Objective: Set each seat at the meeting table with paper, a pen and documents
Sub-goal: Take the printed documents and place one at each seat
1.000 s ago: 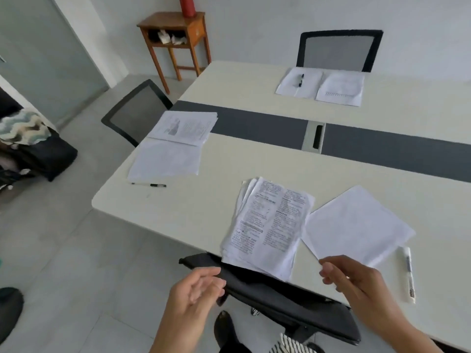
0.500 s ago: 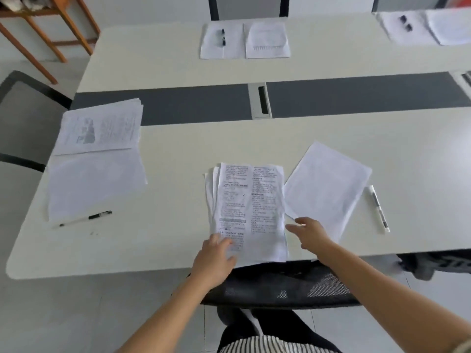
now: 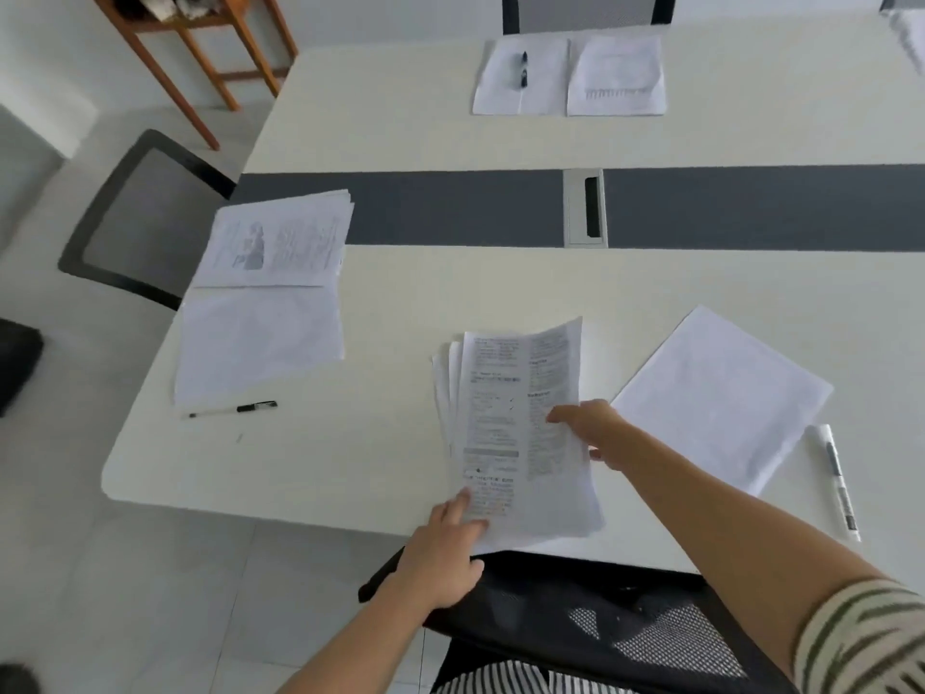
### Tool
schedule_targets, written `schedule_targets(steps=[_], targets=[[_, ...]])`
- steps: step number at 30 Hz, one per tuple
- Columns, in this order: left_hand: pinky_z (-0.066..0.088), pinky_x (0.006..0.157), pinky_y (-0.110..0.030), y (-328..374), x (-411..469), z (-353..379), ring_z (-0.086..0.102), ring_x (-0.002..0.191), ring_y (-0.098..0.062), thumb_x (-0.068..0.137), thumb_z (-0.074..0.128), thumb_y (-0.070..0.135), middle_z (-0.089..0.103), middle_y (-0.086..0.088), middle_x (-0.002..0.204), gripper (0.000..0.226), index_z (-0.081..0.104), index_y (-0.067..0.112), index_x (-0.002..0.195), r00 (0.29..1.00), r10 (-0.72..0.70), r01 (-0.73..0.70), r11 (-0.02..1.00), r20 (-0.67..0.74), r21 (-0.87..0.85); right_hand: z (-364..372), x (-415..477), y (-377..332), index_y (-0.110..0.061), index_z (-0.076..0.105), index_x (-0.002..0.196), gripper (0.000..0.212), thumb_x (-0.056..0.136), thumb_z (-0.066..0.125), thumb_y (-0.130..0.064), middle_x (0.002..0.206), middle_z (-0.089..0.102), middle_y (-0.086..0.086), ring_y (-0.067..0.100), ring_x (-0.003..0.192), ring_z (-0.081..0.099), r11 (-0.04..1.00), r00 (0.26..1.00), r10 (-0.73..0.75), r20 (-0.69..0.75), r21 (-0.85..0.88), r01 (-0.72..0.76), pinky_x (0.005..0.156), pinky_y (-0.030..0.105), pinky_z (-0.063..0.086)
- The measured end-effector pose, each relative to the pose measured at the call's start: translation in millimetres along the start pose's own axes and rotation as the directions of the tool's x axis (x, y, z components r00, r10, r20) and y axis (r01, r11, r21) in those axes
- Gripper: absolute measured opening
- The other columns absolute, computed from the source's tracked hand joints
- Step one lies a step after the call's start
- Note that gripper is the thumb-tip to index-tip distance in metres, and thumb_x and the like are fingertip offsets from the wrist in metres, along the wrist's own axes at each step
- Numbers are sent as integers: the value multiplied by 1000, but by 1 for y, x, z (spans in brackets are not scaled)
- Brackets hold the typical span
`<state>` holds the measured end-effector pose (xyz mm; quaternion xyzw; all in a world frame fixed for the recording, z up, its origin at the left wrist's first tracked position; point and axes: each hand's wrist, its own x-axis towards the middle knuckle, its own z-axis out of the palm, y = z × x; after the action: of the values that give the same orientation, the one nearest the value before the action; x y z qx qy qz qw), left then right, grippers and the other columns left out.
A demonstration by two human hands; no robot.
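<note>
- A pale tiled floor [image 3: 150,568] is spreading out past the left end of the strip, and white walls are closing the room beyond it.
- The table [image 3: 400,303] is filling most of the view. Its cream top is being crossed by a grey strip [image 3: 425,207], with a cable slot [image 3: 585,207] sitting in the strip's middle.
- Black mesh chairs are standing round it: the near chair [image 3: 600,608] on this side of the strip, the end chair [image 3: 145,212] off its left end, and the far chair [image 3: 585,12] beyond it.
- A wooden stand [image 3: 200,57] is standing against the wall, beyond the strip's left end.
- The end papers [image 3: 270,293], one printed pile and one blank, are lying by the strip's left end.
- The far papers [image 3: 570,77] are lying side by side beyond the strip.
- A blank sheet [image 3: 721,393] is lying askew on the near side of the strip, to the right.
- The printed stack [image 3: 520,393] is lying fanned on the near side, straight out from the slot.
- The left hand [image 3: 440,553] is pressing straight fingers on the stack's near left corner.
- The right hand [image 3: 590,428] is pinching the stack's right edge, which is lifting.
- A white pen [image 3: 838,480] is lying right of the blank sheet, a black pen [image 3: 235,409] is lying nearer than the end papers, and a far pen [image 3: 523,70] is lying on the far papers.
</note>
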<state>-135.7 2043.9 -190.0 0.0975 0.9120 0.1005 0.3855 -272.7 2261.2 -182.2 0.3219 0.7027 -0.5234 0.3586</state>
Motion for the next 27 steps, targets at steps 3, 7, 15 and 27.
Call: schedule_targets(steps=[3,7,15,27], targets=[[33,111,-40,-4,1,-7,17,145,-21,91,50,33,5,2,163,55,39,25,144,1000,23,-22,998,17,-64,-3,-4,-8,-4,63,107,23,85,62,-12,102,70,11,26,87,68,994,997,-80,13,-80,81,63,29,54],[33,113,-38,-18,8,-34,36,136,-18,86,63,32,34,-2,151,69,32,25,147,973,-192,68,775,-132,-629,0,-34,-16,-4,66,86,16,89,58,-18,89,70,10,24,76,65,893,933,-361,-3,-290,344,68,34,54],[53,89,-37,-46,-14,-175,66,108,-21,63,83,13,72,-1,113,59,60,15,117,884,-144,-406,236,-445,-883,-6,-130,-28,-6,70,97,14,92,61,-16,96,75,4,3,83,68,707,707,-707,9,-20,707,77,29,55],[54,83,-35,-39,20,-133,67,95,-21,88,63,9,72,0,97,17,69,24,93,913,-188,-211,540,-361,-815,9,-65,11,-34,67,96,25,83,73,-14,108,72,-8,16,104,67,834,838,-546,19,-87,545,95,39,54]])
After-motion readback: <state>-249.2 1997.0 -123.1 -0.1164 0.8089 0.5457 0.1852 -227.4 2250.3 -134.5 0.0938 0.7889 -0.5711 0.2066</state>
